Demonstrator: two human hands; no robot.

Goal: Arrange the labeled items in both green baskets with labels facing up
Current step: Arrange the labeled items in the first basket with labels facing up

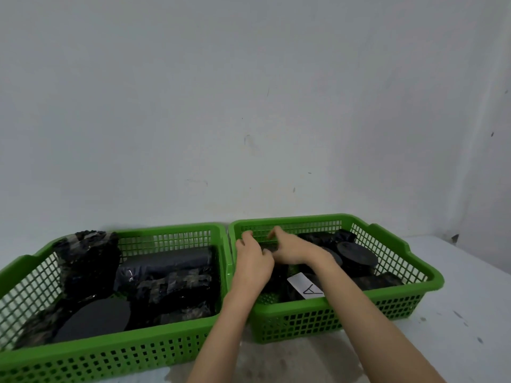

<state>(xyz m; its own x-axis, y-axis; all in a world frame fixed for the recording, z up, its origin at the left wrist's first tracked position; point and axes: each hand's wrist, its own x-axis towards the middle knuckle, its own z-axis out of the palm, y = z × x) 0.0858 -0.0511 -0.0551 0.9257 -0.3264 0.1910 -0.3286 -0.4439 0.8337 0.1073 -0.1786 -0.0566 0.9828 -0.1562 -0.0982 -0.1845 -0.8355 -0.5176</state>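
Two green mesh baskets stand side by side on a pale table: the left basket (pixel 171 352) and the right basket (pixel 331 313). Both hold several black wrapped items. In the left one a tall black bundle (pixel 88 261) stands at the back left and a flat dark disc (pixel 94 319) lies in front. In the right one a white label marked "A" (pixel 305 286) faces up near the front wall. My left hand (pixel 253 259) and my right hand (pixel 290 248) meet over the right basket's back left corner, both gripping a dark item (pixel 269 246) that is mostly hidden between them.
A grey wall (pixel 249 106) rises right behind the baskets. Round black items (pixel 356 254) fill the right basket's back right. Bare table (pixel 456 313) lies to the right of the baskets and in front of them.
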